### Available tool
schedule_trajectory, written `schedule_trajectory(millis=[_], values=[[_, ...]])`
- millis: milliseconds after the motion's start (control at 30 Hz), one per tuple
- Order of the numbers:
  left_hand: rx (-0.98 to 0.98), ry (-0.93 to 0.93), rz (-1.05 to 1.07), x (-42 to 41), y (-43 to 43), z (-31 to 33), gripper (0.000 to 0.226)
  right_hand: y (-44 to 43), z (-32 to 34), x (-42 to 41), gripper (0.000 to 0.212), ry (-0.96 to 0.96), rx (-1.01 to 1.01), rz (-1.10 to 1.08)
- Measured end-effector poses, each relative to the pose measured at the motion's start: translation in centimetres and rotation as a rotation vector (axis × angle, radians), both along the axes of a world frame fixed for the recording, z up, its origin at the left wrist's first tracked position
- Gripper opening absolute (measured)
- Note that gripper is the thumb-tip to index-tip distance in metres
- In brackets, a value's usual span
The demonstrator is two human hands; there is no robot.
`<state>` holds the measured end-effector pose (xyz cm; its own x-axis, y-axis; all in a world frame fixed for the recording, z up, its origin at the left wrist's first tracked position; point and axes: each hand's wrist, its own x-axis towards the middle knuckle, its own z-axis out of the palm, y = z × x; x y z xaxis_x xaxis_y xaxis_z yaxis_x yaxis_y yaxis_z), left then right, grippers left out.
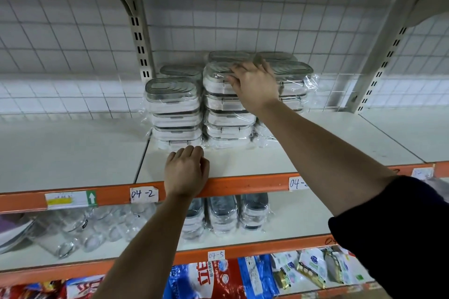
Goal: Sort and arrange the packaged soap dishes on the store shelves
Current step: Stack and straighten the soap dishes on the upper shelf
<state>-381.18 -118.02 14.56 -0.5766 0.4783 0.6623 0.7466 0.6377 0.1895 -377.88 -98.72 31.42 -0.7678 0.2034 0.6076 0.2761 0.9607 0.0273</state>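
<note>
Here, rounded soap dishes [173,94] in crinkled film.

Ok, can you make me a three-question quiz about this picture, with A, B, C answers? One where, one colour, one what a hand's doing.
1. Where is the right hand? A) top soap dish of the middle stack B) glasses below C) bottom bags
2. The shelf edge is? A) blue B) orange C) green
3. The left hand is? A) lifting a dish B) resting on the shelf, holding nothing C) peeling a label
Answers: A, its fingers curl over that dish; B, the strip bearing the 04-2 label is orange; B, it lies on the shelf with nothing in it.
</note>
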Motion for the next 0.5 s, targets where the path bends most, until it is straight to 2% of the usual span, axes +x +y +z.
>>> schedule_trajectory(millis=[133,333,500], values=[[0.006,0.018,0.004,0.1,0.0,0.1,0.026,0.0,0.7,0.5,0.047,-0.036,-0.069,0.032],[-0.026,0.003,0.012,0.2,0.1,0.3,0.026,-0.1,-0.6,3.3,0.041,0.135,-0.088,0.106],[-0.079,-0.059,0.037,0.5,0.0,0.9,0.034,-0.3,-2.5,6.8,0.039,0.204,-0.102,0.168]])
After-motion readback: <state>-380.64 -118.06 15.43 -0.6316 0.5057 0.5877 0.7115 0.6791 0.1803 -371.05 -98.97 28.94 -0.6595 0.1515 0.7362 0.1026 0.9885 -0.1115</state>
